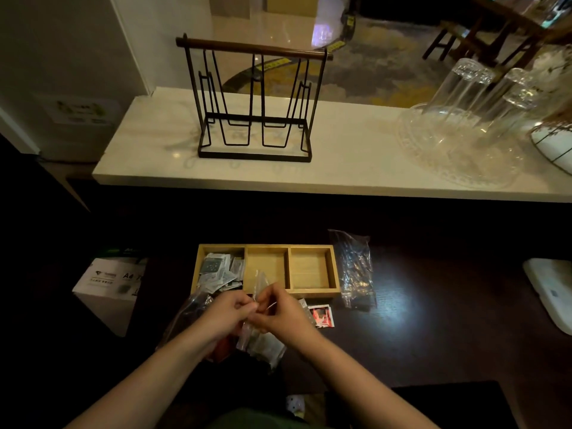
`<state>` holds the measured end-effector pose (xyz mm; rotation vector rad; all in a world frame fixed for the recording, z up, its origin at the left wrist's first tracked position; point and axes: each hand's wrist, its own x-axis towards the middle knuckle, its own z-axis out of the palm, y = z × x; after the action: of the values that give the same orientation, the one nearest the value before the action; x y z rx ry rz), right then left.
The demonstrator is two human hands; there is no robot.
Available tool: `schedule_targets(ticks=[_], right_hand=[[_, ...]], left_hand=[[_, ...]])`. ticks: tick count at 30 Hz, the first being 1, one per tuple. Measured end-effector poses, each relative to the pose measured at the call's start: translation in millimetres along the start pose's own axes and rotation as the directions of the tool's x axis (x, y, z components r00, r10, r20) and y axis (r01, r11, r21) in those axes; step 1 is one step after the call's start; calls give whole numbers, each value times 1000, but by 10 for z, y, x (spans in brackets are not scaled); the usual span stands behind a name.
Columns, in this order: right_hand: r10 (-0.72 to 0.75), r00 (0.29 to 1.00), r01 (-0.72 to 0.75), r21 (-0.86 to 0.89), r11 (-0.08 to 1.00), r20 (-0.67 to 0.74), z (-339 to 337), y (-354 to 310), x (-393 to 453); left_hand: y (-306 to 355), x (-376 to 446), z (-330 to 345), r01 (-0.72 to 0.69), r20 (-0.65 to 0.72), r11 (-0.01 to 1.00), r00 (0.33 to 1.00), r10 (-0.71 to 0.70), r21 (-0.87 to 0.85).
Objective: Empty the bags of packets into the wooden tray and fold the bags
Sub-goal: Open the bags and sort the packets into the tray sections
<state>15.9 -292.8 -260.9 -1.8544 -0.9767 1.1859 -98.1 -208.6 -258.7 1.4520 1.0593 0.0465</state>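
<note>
A wooden tray (288, 269) with three compartments sits on the dark table. Its left compartment holds several white packets (218, 270); the middle and right ones are bare. My left hand (230, 314) and my right hand (283, 311) meet just in front of the tray, both pinching the top of a clear plastic bag (260, 339) that hangs below them with packets inside. A second clear bag (185, 317) lies under my left wrist. A third bag (356, 270), holding dark packets, lies at the tray's right end. A red-and-white packet (322, 315) lies loose on the table.
A white A4 paper box (108, 286) stands to the left. Behind, a white counter (340, 162) carries a black wire rack (253, 103) and upturned glasses on a glass tray (464, 134). A white object (554, 292) sits at the right edge.
</note>
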Motion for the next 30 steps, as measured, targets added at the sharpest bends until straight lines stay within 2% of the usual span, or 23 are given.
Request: schedule_targets(ticks=[3,8,14,17,21,27,30], right_hand=[[19,1000,-19,-5,1000,-8,85,-7,-8],[-30,998,25,-98,995,-53,137,-34,-49],[27,997,-28,-21,999,-69,79,-73,-71],[53,998,-54,-16,998,-44,62,-86,-93],[-11,997,5,-88,996,-71,69,-83,-121],[50,996,-44,77,996,-71,-49,-81,-110],[60,994,-51,95,994,-86,-73,-84,-144]], left_hand=[[-35,-22,-15,38,20,994,999,-36,-106],[-66,-58,-59,161,102,937,986,-136,-311],[-106,-84,-87,270,219,835,958,-184,-479],[-111,-89,-74,289,248,808,951,-182,-514],[-132,-62,-77,293,273,800,947,-168,-523],[-126,-38,-46,293,282,789,946,-159,-539],[-120,-41,-25,299,294,783,943,-156,-545]])
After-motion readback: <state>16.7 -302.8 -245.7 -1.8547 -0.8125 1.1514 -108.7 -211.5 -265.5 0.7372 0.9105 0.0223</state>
